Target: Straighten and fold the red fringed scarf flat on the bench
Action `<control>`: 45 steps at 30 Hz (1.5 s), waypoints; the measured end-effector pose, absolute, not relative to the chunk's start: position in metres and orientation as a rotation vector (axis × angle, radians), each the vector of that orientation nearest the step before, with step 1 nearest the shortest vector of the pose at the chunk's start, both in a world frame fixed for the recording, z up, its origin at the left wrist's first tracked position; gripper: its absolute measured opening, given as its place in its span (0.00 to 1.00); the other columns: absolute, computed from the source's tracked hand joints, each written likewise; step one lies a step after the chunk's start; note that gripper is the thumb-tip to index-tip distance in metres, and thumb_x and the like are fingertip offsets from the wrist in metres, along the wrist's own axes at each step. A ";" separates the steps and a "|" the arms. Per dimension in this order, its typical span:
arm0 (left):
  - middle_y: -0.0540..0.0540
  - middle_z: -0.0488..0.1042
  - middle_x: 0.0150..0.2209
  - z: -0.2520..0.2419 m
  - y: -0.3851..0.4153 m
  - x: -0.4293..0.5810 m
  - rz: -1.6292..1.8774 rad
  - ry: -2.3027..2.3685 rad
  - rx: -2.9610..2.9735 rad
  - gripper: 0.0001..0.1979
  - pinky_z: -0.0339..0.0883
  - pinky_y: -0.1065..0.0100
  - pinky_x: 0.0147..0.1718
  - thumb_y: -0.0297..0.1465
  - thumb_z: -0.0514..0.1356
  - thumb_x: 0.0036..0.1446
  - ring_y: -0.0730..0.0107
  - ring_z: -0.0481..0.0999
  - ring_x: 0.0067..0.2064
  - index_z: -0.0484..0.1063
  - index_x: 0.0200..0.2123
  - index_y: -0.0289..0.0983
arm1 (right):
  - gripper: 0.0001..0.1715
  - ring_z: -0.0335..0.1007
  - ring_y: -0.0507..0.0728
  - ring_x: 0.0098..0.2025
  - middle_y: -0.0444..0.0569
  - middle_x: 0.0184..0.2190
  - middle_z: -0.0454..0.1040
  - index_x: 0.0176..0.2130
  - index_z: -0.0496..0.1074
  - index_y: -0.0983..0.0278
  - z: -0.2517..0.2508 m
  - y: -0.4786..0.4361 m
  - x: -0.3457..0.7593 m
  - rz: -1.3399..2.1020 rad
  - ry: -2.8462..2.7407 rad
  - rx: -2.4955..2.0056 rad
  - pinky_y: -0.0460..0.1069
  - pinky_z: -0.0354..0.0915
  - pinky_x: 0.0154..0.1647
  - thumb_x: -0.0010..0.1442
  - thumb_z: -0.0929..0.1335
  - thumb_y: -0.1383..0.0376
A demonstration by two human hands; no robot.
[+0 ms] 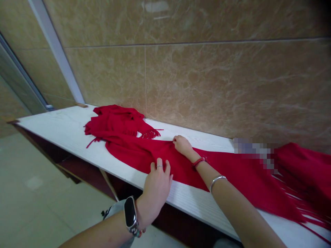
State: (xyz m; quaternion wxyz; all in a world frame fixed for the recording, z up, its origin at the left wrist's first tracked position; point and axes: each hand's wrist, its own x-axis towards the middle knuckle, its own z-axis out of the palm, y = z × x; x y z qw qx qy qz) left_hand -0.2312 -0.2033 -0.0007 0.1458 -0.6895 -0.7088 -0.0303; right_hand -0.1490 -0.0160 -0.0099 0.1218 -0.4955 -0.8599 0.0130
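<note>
A long red fringed scarf (230,172) lies spread along the white top of a low cabinet. My right hand (183,146) pinches its far edge near the middle, fingers closed on the cloth. On the near side, my left hand (158,184) rests with fingers apart and bent, their tips touching the scarf. Soft creases run through the fabric to the left of both hands. Bunched red cloth with fringe (116,119) sits against the left end; whether it belongs to the same scarf I cannot tell.
More folded red cloth (307,165) lies at the right, beside a blurred-out item (254,151). A tan tiled wall (207,86) rises directly behind the white cabinet top (57,125). Dark open shelves (85,172) show below its front edge.
</note>
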 end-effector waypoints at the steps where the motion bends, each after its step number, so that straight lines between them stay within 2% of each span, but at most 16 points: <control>1: 0.34 0.63 0.48 0.002 -0.203 -0.235 -0.077 -2.055 -1.990 0.20 0.69 0.68 0.32 0.30 0.52 0.59 0.60 0.72 0.41 0.61 0.55 0.34 | 0.13 0.68 0.57 0.44 0.56 0.41 0.72 0.40 0.70 0.68 -0.011 -0.017 -0.149 0.038 -2.499 -1.448 0.47 0.60 0.43 0.59 0.59 0.70; 4: 0.37 0.65 0.45 0.013 -0.196 -0.257 -0.085 -2.124 -1.974 0.18 0.68 0.72 0.31 0.23 0.50 0.58 0.68 0.73 0.36 0.62 0.52 0.33 | 0.14 0.67 0.57 0.45 0.56 0.41 0.72 0.40 0.70 0.69 -0.012 -0.019 -0.151 0.046 -2.476 -1.447 0.48 0.60 0.43 0.59 0.59 0.70; 6: 0.40 0.67 0.42 0.020 -0.189 -0.276 -0.098 -2.177 -1.902 0.15 0.67 0.72 0.33 0.21 0.49 0.57 0.68 0.73 0.37 0.64 0.48 0.32 | 0.14 0.67 0.58 0.45 0.57 0.41 0.71 0.41 0.70 0.69 -0.011 -0.021 -0.151 0.034 -2.464 -1.449 0.48 0.60 0.43 0.59 0.58 0.70; 10: 0.44 0.70 0.36 0.020 -0.175 -0.300 -0.091 -2.167 -1.926 0.08 0.66 0.68 0.34 0.23 0.50 0.58 0.66 0.72 0.37 0.64 0.40 0.34 | 0.15 0.67 0.58 0.44 0.56 0.41 0.71 0.41 0.70 0.68 -0.009 -0.025 -0.151 -0.012 -2.479 -1.442 0.48 0.61 0.43 0.60 0.57 0.71; 13: 0.44 0.71 0.35 0.013 -0.168 -0.306 -0.105 -2.055 -2.021 0.05 0.65 0.66 0.37 0.25 0.52 0.58 0.64 0.71 0.38 0.63 0.39 0.34 | 0.16 0.67 0.58 0.44 0.56 0.41 0.71 0.42 0.70 0.68 -0.008 -0.026 -0.151 -0.013 -2.491 -1.432 0.48 0.61 0.43 0.59 0.57 0.71; 18: 0.44 0.71 0.33 0.008 -0.159 -0.312 -0.107 -2.006 -2.023 0.06 0.64 0.68 0.34 0.23 0.50 0.58 0.66 0.71 0.36 0.64 0.38 0.35 | 0.16 0.67 0.57 0.44 0.56 0.41 0.71 0.42 0.70 0.67 -0.007 -0.026 -0.150 -0.023 -2.494 -1.426 0.48 0.61 0.42 0.60 0.57 0.71; 24: 0.46 0.71 0.36 0.007 -0.160 -0.320 -0.261 -2.009 -2.039 0.05 0.64 0.71 0.33 0.28 0.50 0.60 0.68 0.71 0.37 0.64 0.39 0.36 | 0.16 0.67 0.58 0.44 0.55 0.42 0.71 0.42 0.70 0.66 -0.007 -0.026 -0.149 -0.019 -2.492 -1.415 0.49 0.62 0.41 0.60 0.57 0.70; 27: 0.46 0.71 0.38 0.007 -0.165 -0.313 -0.305 -1.914 -2.089 0.06 0.64 0.71 0.33 0.30 0.55 0.58 0.68 0.71 0.38 0.64 0.39 0.37 | 0.16 0.67 0.58 0.44 0.56 0.42 0.71 0.42 0.70 0.67 -0.008 -0.025 -0.149 -0.015 -2.487 -1.420 0.49 0.62 0.41 0.61 0.57 0.70; 32: 0.46 0.70 0.38 0.005 -0.169 -0.287 -0.398 -1.684 -2.236 0.15 0.65 0.67 0.39 0.35 0.62 0.50 0.64 0.69 0.41 0.63 0.39 0.36 | 0.16 0.67 0.58 0.44 0.55 0.42 0.71 0.43 0.70 0.66 -0.008 -0.025 -0.149 -0.005 -2.472 -1.429 0.48 0.61 0.41 0.61 0.57 0.69; 36: 0.43 0.69 0.39 0.004 -0.164 -0.268 -0.436 -1.633 -2.147 0.15 0.65 0.64 0.40 0.34 0.61 0.49 0.61 0.68 0.42 0.64 0.39 0.35 | 0.16 0.67 0.57 0.45 0.55 0.42 0.71 0.43 0.70 0.66 -0.008 -0.025 -0.150 0.002 -2.466 -1.431 0.48 0.61 0.42 0.61 0.57 0.69; 40: 0.43 0.68 0.36 0.011 -0.158 -0.259 -0.437 -1.695 -1.968 0.07 0.65 0.65 0.37 0.26 0.56 0.52 0.62 0.69 0.40 0.65 0.36 0.36 | 0.17 0.66 0.57 0.45 0.55 0.43 0.70 0.43 0.70 0.66 -0.009 -0.025 -0.150 0.006 -2.462 -1.435 0.49 0.61 0.43 0.61 0.56 0.70; 45: 0.41 0.68 0.38 0.022 -0.153 -0.268 -0.441 -1.850 -1.809 0.09 0.64 0.63 0.39 0.22 0.52 0.52 0.59 0.68 0.42 0.65 0.38 0.34 | 0.16 0.66 0.57 0.45 0.55 0.43 0.71 0.43 0.70 0.66 -0.008 -0.025 -0.149 0.024 -2.466 -1.428 0.49 0.61 0.43 0.61 0.57 0.70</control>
